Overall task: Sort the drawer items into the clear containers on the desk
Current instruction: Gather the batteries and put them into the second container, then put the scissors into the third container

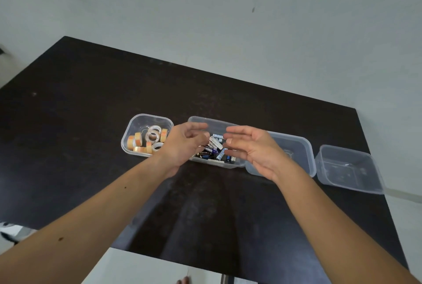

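Several clear containers stand in a row on the dark desk [91, 105]. The leftmost container [137, 121] holds several small tape rolls [152, 135]. The second container [219, 123] holds a pile of batteries [214, 146]. My left hand [182, 144] hovers over its left side, fingers curled loosely and apart, nothing in them. My right hand [251, 146] hovers over its right side, palm facing left, fingers spread and empty. The third container [299, 146] is partly hidden behind my right hand; its contents cannot be made out. The fourth container [349, 167] looks empty.
A pale wall rises behind the desk's far edge. The fourth container sits at the desk's right edge. Light floor shows below the desk's near edge, with toes [182, 281] at the bottom. A patterned object [11, 231] lies at the far left.
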